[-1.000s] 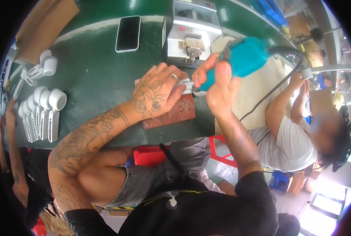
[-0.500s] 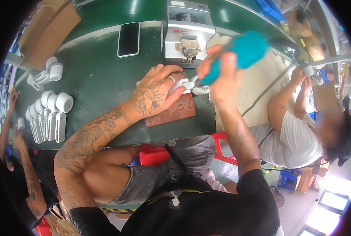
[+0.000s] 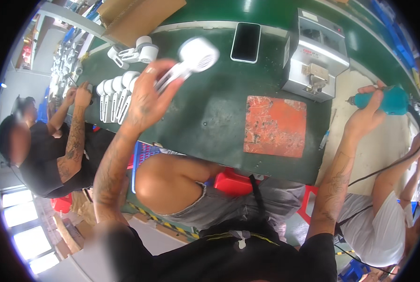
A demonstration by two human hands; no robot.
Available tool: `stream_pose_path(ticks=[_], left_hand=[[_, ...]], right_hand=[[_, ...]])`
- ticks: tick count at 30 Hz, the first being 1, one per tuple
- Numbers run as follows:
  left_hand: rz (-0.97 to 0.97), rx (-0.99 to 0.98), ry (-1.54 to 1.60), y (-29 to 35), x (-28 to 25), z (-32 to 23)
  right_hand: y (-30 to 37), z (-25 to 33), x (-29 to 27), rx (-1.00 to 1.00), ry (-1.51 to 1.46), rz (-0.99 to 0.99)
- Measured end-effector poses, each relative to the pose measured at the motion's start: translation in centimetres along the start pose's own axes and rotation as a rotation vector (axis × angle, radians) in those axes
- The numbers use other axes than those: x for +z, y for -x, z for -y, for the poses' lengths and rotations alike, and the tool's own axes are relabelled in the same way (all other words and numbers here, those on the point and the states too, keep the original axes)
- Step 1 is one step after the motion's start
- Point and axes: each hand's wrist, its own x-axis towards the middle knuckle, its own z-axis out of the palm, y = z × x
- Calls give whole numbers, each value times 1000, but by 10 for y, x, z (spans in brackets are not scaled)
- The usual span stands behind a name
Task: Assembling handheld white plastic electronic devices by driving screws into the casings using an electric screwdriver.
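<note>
My left hand (image 3: 149,101) is closed around the slotted handle of a white plastic handheld unit (image 3: 198,55), which resembles a small fan with a round vented head. It is raised over the table, close to a row of similar white units (image 3: 117,84) lying side by side. On the far right, my right hand (image 3: 367,117) grips a teal electric screwdriver (image 3: 392,100), its tip pointing left. Between my hands a worn red-orange square pad (image 3: 275,127) lies on the green tabletop (image 3: 200,127).
Behind the pad stands a grey metal machine (image 3: 313,61). A phone (image 3: 245,42) lies to its left, and more white units (image 3: 144,51) lie by a cardboard box (image 3: 139,19). Co-workers sit at left and right. A dark cord (image 3: 384,164) trails from the right.
My left hand has left the pad and moved left, carrying the white unit. My right hand has drawn the screwdriver away to the right. The view has turned leftward.
</note>
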Motion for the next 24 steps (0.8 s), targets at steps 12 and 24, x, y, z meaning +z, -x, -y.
stream_pose_path(ticks=[12, 24], left_hand=[[-162, -263, -677, 125, 4, 58], [-119, -516, -728, 119, -9, 114]], right_hand=[[17, -8, 4, 39, -84, 115], [29, -10, 6, 10, -42, 172]])
